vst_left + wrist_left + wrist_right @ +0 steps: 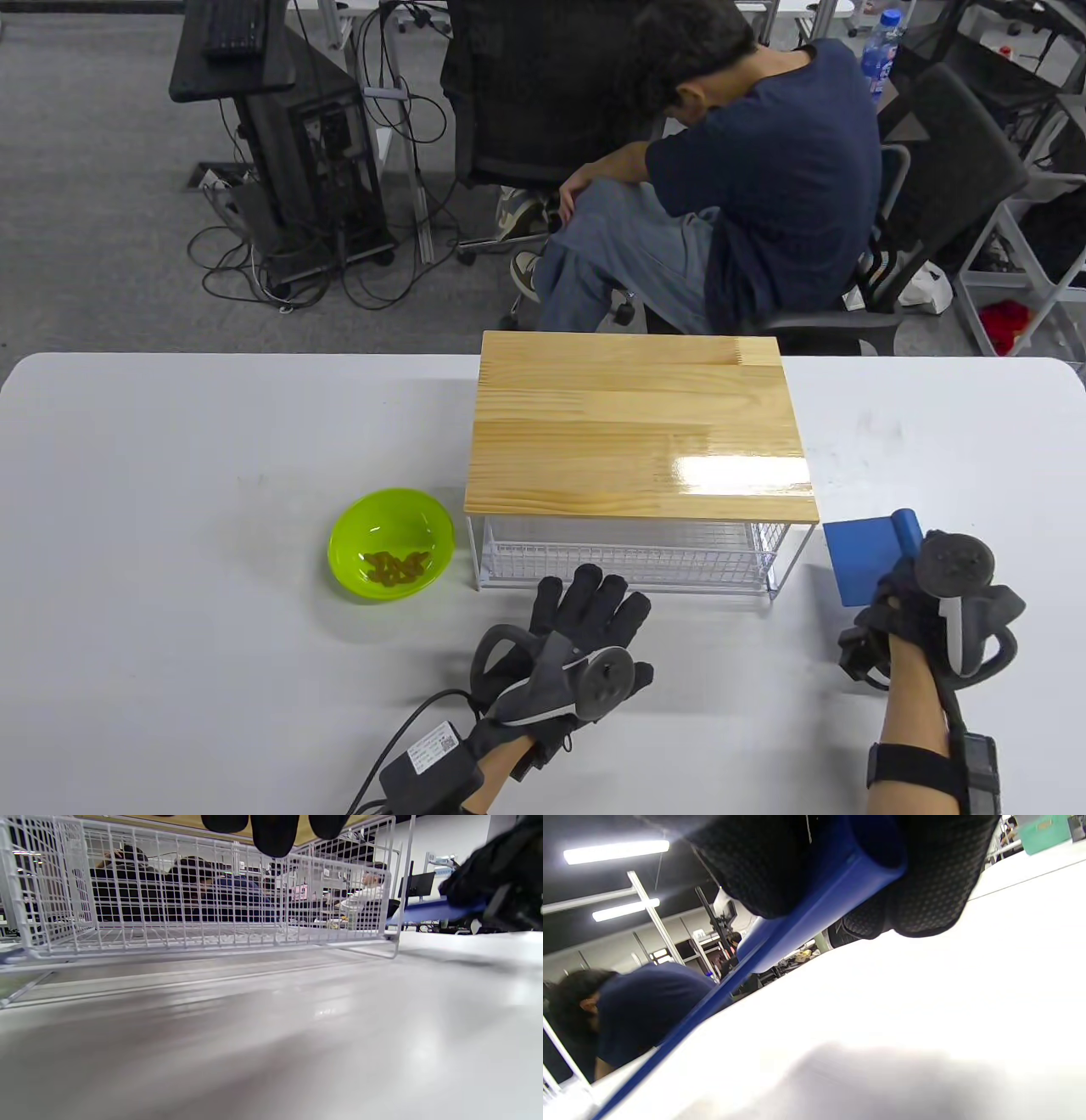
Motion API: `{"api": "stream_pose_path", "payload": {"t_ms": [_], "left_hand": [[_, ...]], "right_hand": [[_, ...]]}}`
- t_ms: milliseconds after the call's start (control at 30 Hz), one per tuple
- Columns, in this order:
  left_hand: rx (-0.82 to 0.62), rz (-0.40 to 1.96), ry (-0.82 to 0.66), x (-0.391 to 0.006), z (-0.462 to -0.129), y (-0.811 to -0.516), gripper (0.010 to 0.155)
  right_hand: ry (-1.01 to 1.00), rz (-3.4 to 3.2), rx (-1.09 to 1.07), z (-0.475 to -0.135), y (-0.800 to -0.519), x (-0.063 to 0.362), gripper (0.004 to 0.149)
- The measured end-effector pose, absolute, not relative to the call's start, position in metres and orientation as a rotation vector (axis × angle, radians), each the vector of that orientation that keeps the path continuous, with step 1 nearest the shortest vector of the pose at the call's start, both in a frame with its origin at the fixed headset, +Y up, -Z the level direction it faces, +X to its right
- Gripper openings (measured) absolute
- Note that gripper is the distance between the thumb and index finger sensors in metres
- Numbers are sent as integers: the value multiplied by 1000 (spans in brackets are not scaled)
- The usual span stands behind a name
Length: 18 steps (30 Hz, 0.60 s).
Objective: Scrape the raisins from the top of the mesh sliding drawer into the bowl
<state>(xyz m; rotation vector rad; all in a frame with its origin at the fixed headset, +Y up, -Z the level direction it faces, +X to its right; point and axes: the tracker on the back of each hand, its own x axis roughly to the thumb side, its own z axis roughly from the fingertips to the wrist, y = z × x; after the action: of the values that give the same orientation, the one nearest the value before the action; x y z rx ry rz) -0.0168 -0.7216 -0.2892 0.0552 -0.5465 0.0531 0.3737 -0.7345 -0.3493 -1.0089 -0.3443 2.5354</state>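
A white mesh sliding drawer (628,552) with a bare wooden top (636,424) stands mid-table; the left wrist view shows its wire basket (191,912) close up. Left of it a green bowl (392,543) holds several raisins (395,566). My left hand (585,624) lies flat on the table with straight fingers, just in front of the drawer, holding nothing. My right hand (912,594) grips a blue scraper (874,552) by its handle, right of the drawer; the right wrist view shows the scraper (814,912) under curled fingers (925,891).
A person in a dark blue shirt (764,170) sits on a chair just beyond the table's far edge. Desks, cables and chairs stand on the floor behind. The white table (170,509) stretches wide to the left of the bowl.
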Motion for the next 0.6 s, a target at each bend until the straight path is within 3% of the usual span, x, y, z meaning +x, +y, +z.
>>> {"api": "stream_pose_path", "payload": {"t_ms": [200, 267, 600], "left_hand": [[51, 69, -555, -22, -290, -722, 74], [29, 47, -557, -22, -292, -725, 74], [3, 3, -484, -30, -305, -730, 75]], "right_hand": [[-190, 2665, -1056, -354, -755, 374, 52], [-53, 2677, -1063, -357, -759, 374, 52], [-1, 2832, -1094, -363, -764, 367, 53]]}}
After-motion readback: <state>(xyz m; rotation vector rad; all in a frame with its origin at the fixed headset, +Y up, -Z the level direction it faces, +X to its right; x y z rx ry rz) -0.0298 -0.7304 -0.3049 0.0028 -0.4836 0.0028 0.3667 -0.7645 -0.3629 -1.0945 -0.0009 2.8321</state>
